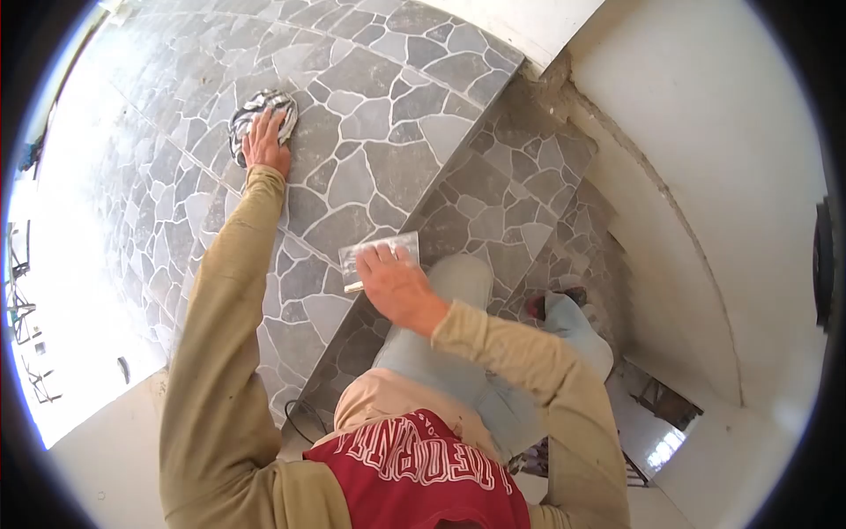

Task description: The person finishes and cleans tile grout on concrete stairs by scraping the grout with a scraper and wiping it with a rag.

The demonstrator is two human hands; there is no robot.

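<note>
My left hand (267, 145) lies over a bunched black-and-white striped cloth (286, 108) on the grey stone-pattern tiles (357, 176), its fingers stretched forward and pressing into the folds. Nearer my body, my right hand (397, 286) grips a flat, rectangular, greyish scraper (401, 242) with a pale strip along one edge. That piece is at the edge of the upper tiled step, just above my knee. My right fingers are bent over its top. How its underside meets the tile is hidden.
Tiled steps (493, 189) descend on the right beside a white wall (696, 159) with a rough, cracked plaster line. My bent leg (432, 344) rests against the step edge. A dark cable (300, 414) loops near my left side. Bright light washes out the far left.
</note>
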